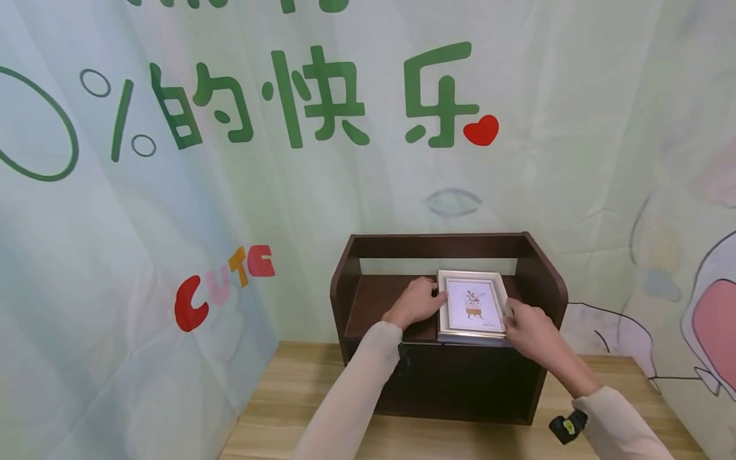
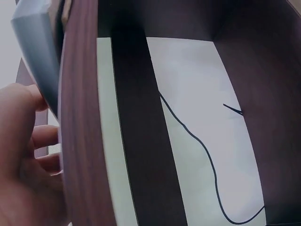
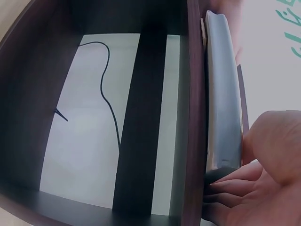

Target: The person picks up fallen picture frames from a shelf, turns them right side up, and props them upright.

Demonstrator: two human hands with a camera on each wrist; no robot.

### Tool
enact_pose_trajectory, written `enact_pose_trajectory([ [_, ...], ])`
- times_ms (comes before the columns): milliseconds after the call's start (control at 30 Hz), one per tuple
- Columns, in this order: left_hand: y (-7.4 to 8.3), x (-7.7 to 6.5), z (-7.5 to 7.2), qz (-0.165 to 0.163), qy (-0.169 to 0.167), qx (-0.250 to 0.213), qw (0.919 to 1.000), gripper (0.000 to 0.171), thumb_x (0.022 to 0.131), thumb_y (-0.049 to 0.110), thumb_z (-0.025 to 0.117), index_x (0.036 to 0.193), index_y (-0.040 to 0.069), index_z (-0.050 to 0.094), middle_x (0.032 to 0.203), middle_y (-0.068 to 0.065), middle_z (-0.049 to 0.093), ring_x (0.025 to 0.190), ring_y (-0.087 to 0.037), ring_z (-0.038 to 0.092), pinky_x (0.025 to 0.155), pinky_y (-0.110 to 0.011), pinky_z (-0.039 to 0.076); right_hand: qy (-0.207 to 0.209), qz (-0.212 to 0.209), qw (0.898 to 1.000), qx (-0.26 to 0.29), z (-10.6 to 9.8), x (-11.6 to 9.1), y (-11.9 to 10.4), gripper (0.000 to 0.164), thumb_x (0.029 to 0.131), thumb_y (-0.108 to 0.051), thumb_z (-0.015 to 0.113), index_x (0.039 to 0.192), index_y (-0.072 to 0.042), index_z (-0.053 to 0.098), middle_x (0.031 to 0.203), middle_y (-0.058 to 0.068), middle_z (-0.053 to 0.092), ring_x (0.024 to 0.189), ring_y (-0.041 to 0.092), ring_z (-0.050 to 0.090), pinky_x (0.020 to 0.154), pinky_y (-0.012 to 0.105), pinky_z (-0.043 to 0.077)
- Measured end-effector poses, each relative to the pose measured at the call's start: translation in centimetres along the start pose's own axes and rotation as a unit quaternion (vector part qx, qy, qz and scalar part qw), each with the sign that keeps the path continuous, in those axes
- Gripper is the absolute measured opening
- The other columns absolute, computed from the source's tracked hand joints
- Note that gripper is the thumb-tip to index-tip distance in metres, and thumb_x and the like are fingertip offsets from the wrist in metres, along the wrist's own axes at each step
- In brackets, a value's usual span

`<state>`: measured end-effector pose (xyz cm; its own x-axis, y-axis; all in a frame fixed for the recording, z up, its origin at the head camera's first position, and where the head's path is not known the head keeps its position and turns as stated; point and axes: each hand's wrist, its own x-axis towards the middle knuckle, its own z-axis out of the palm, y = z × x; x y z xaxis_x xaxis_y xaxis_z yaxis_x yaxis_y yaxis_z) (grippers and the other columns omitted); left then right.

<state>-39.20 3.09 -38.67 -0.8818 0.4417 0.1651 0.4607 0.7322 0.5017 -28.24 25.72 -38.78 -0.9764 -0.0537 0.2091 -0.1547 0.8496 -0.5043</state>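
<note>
A picture frame point(image 1: 473, 305) with a pale gold border and a print of flowers in a pot lies face up at the top of a dark brown shelf unit point(image 1: 443, 383). At its left edge, my left hand point(image 1: 415, 301) holds the side with the thumb by the rim. On the opposite edge my right hand point(image 1: 530, 327) grips the side, thumb on top. Both wrist views show the frame's silvery side point(image 3: 225, 94) close along the shelf board point(image 3: 194, 108); whether it rests fully on the board, I cannot tell. Some fingertips are hidden behind the frame and board.
The unit has raised side panels point(image 1: 543, 271) and a back rail point(image 1: 437, 245). It stands on a wood-grain surface point(image 1: 299, 383). Its lower compartment, open at the back, shows in both wrist views. A printed cloth point(image 1: 379, 185) hangs behind and to both sides.
</note>
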Motion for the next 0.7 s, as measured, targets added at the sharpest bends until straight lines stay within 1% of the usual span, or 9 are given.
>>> enact_pose_trajectory([
  [67, 0.1, -0.1, 0.1, 0.003, 0.011, 0.011, 0.9999, 0.044, 0.109, 0.034, 0.055, 0.081, 0.006, 0.073, 0.079, -0.009, 0.070, 0.089, -0.023, 0.067, 0.085, -0.030, 0.050, 0.006, 0.004, 1.000, 0.001, 0.0, 0.0, 0.0, 0.034, 0.102, -0.006, 0.056, 0.130, 0.014, 0.055, 0.113, 0.029, 0.068, 0.079, 0.024, 0.058, 0.063, 0.030, 0.044],
  [100, 0.2, -0.2, 0.1, 0.002, 0.016, 0.017, 0.9997, 0.044, 0.109, 0.035, 0.054, 0.088, 0.004, 0.077, 0.090, -0.011, 0.076, 0.104, -0.024, 0.067, 0.098, -0.034, 0.048, 0.008, 0.004, 1.000, 0.004, 0.0, 0.0, 0.1, 0.034, 0.102, -0.006, 0.056, 0.130, 0.014, 0.056, 0.112, 0.029, 0.069, 0.078, 0.024, 0.058, 0.063, 0.030, 0.044],
  [200, 0.4, -0.5, 0.0, -0.007, 0.025, 0.022, 0.9994, 0.044, 0.109, 0.037, 0.054, 0.116, 0.002, 0.079, 0.130, -0.011, 0.074, 0.143, -0.026, 0.048, 0.123, -0.046, 0.029, 0.018, 0.001, 1.000, 0.013, 0.0, -0.1, 0.1, 0.037, 0.102, -0.004, 0.057, 0.134, 0.014, 0.055, 0.116, 0.031, 0.069, 0.079, 0.025, 0.059, 0.064, 0.031, 0.045],
  [300, 0.5, -0.8, -0.1, -0.028, 0.028, -0.015, 0.9991, 0.049, 0.109, 0.040, 0.055, 0.137, 0.004, 0.069, 0.147, -0.011, 0.064, 0.148, -0.030, 0.039, 0.121, -0.047, 0.034, 0.037, -0.005, 0.999, 0.026, -0.2, 0.0, 0.2, 0.043, 0.101, -0.002, 0.058, 0.140, 0.015, 0.054, 0.127, 0.035, 0.067, 0.084, 0.028, 0.061, 0.068, 0.035, 0.048],
  [367, 0.4, -1.0, -0.1, -0.037, 0.032, -0.060, 0.9970, 0.051, 0.109, 0.041, 0.056, 0.146, 0.007, 0.062, 0.148, -0.012, 0.064, 0.140, -0.032, 0.048, 0.114, -0.044, 0.043, 0.051, -0.005, 0.998, 0.038, -0.2, 0.0, 0.2, 0.048, 0.101, -0.002, 0.060, 0.144, 0.015, 0.052, 0.136, 0.037, 0.063, 0.092, 0.032, 0.064, 0.074, 0.040, 0.055],
  [500, 0.2, -1.4, -0.3, -0.052, 0.048, -0.137, 0.9880, 0.051, 0.107, 0.040, 0.060, 0.151, 0.013, 0.058, 0.144, -0.011, 0.068, 0.122, -0.024, 0.065, 0.099, -0.040, 0.055, 0.064, 0.002, 0.996, 0.066, -0.2, 0.3, 0.1, 0.049, 0.100, -0.004, 0.063, 0.145, 0.014, 0.053, 0.144, 0.037, 0.058, 0.115, 0.044, 0.069, 0.097, 0.057, 0.059],
  [567, 0.2, -1.5, -0.4, -0.059, 0.057, -0.161, 0.9835, 0.050, 0.106, 0.038, 0.062, 0.150, 0.014, 0.060, 0.142, -0.011, 0.069, 0.110, -0.020, 0.066, 0.093, -0.036, 0.055, 0.067, 0.006, 0.995, 0.075, -0.3, 0.4, 0.0, 0.049, 0.100, -0.004, 0.064, 0.144, 0.014, 0.054, 0.144, 0.037, 0.057, 0.124, 0.048, 0.067, 0.102, 0.060, 0.056],
  [633, 0.3, -1.6, -0.7, -0.066, 0.075, -0.172, 0.9801, 0.049, 0.105, 0.036, 0.066, 0.148, 0.014, 0.062, 0.145, -0.008, 0.067, 0.110, -0.012, 0.063, 0.093, -0.030, 0.054, 0.071, 0.008, 0.994, 0.082, -0.4, 0.6, -0.2, 0.047, 0.100, -0.004, 0.064, 0.143, 0.014, 0.055, 0.142, 0.037, 0.059, 0.125, 0.050, 0.066, 0.102, 0.059, 0.055],
  [700, 0.5, -1.8, -1.0, -0.073, 0.086, -0.189, 0.9755, 0.048, 0.103, 0.034, 0.068, 0.147, 0.014, 0.063, 0.139, -0.009, 0.071, 0.101, -0.013, 0.061, 0.086, -0.028, 0.052, 0.077, 0.012, 0.993, 0.087, -0.6, 0.8, -0.4, 0.045, 0.101, -0.004, 0.063, 0.141, 0.014, 0.056, 0.140, 0.037, 0.061, 0.125, 0.050, 0.066, 0.102, 0.059, 0.055],
])
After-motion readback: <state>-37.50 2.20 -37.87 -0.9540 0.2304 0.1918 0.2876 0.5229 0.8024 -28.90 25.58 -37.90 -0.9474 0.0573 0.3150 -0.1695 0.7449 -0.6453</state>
